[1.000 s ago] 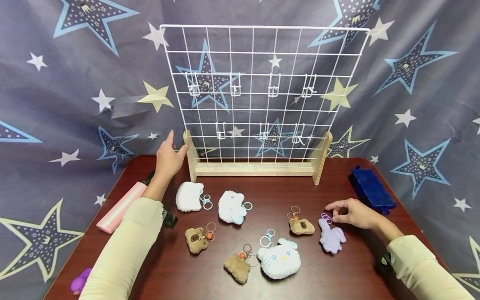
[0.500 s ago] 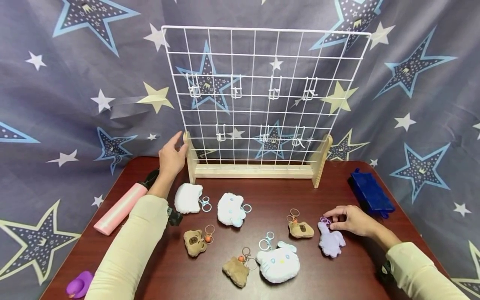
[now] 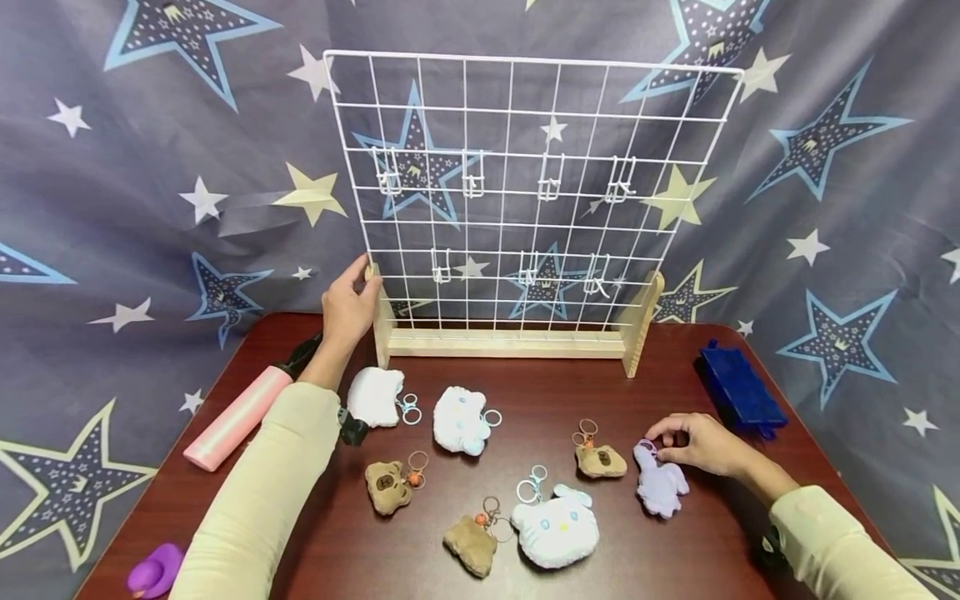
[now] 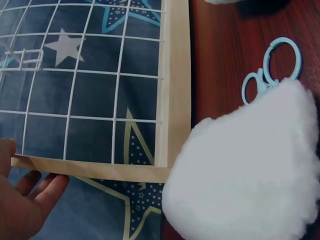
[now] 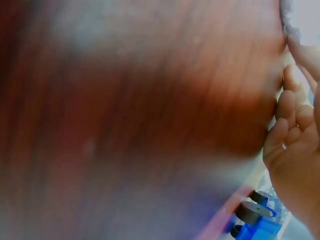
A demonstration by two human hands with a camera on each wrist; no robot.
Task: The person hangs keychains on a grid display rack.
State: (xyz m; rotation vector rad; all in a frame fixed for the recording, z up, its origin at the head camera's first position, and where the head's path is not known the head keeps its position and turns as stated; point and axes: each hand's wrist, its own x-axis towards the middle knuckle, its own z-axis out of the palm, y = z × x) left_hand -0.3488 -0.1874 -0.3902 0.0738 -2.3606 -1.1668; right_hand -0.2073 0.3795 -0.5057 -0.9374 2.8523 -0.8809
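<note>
My left hand (image 3: pixel 348 308) holds the left wooden upright (image 4: pixel 90 167) of a white wire grid rack (image 3: pixel 510 108), thumb on one side and fingers on the other. Over at the right, my right hand (image 3: pixel 701 442) pinches the purple ring of a lilac plush keychain (image 3: pixel 660 485), whose body lies on the table. In the right wrist view the curled fingers (image 5: pixel 286 105) sit at the edge, and little of the plush shows. Nearest the left forearm lies a white plush keychain (image 3: pixel 375 397), seen large in the left wrist view.
More keychains lie about the dark red table (image 3: pixel 360 558): white cat plushes (image 3: pixel 557 529) and brown plushes (image 3: pixel 471 543). Small hooks (image 3: pixel 549 187) hang on the grid. A pink cylinder (image 3: pixel 236 421) and purple duck (image 3: pixel 156 571) are left; a blue case (image 3: pixel 742 387) is right.
My left hand has moved right onto the rack's wooden upright and taken hold of it. The right fingers have closed in on the lilac keychain's ring.
</note>
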